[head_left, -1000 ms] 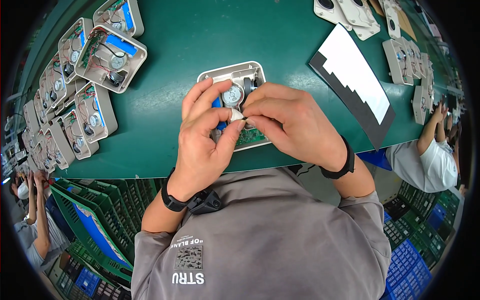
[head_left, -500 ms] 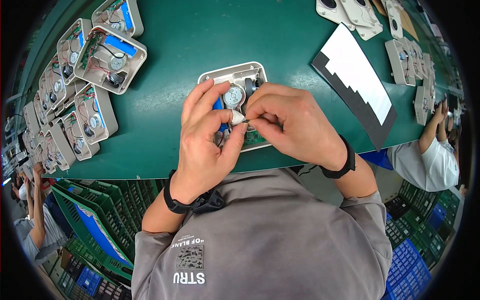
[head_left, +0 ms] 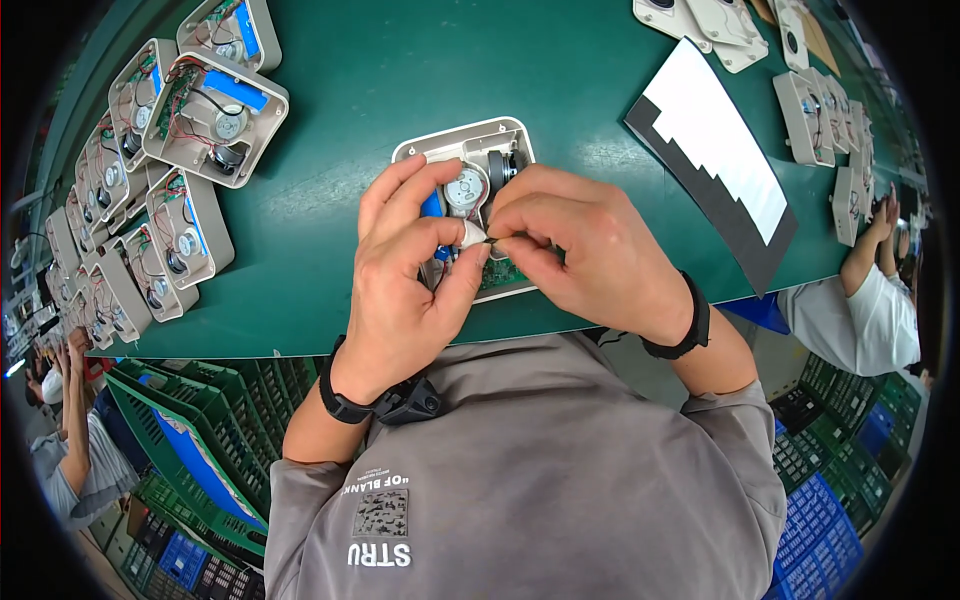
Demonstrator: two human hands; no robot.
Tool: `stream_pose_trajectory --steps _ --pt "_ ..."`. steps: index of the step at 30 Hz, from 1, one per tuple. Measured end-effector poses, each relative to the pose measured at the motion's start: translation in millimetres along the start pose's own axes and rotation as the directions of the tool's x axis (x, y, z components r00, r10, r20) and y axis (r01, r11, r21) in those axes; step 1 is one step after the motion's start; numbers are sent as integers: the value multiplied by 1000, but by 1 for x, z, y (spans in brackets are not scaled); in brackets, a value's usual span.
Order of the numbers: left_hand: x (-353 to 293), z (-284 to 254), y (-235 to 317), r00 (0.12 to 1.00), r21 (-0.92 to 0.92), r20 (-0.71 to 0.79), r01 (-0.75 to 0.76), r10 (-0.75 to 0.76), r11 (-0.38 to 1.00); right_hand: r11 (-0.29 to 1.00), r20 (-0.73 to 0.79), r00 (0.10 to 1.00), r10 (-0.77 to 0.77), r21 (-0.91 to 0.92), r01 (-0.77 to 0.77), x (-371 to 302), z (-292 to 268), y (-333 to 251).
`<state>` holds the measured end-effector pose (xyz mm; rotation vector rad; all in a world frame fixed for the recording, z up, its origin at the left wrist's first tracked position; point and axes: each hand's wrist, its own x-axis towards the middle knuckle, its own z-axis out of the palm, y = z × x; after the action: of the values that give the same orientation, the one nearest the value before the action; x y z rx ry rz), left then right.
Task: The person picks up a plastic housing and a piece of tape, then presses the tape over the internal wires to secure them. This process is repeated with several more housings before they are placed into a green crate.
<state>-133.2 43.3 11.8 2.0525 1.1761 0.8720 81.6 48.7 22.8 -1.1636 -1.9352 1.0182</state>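
One second on, the left hand [head_left: 408, 268] and right hand [head_left: 595, 238] have barely shifted, both pinching what looks like a thin wire [head_left: 491, 240], so the fine work seems fixed on one spot. Just beneath lies the open case [head_left: 465, 140], on the surface [head_left: 450, 60]; farther off, leftward, sit similar cases [head_left: 258, 140].

Green tabletop [head_left: 340, 70], glossy. Left side: crowded cluster of open pale housings [head_left: 264, 140], some overlapping, with blue blocks, round silver parts and red and black wires inside. Right: flat panel [head_left: 722, 150], white with a stepped black border, lying aslant. Beyond it, overlapping pale cover plates [head_left: 735, 52]; farther right, a second group of housings [head_left: 795, 118]. Below table level: green crates [head_left: 150, 388] at left, blue crate [head_left: 815, 540] at lower right. Co-workers at both rims, one in a white sleeve [head_left: 878, 325].
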Motion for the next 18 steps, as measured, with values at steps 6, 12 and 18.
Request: stream_pose_trajectory --steps 6,12,18 --pt "-1 2 -4 999 2 -18 -29 29 1000 991 24 996 -92 -96 94 -1 -1 0" --pt "-2 11 -1 996 141 -44 -67 74 988 975 36 996 -87 -201 92 -4 0 3" --pt "3 11 -3 994 141 -24 -99 103 985 979 12 993 -117 -167 117 -6 1 7"
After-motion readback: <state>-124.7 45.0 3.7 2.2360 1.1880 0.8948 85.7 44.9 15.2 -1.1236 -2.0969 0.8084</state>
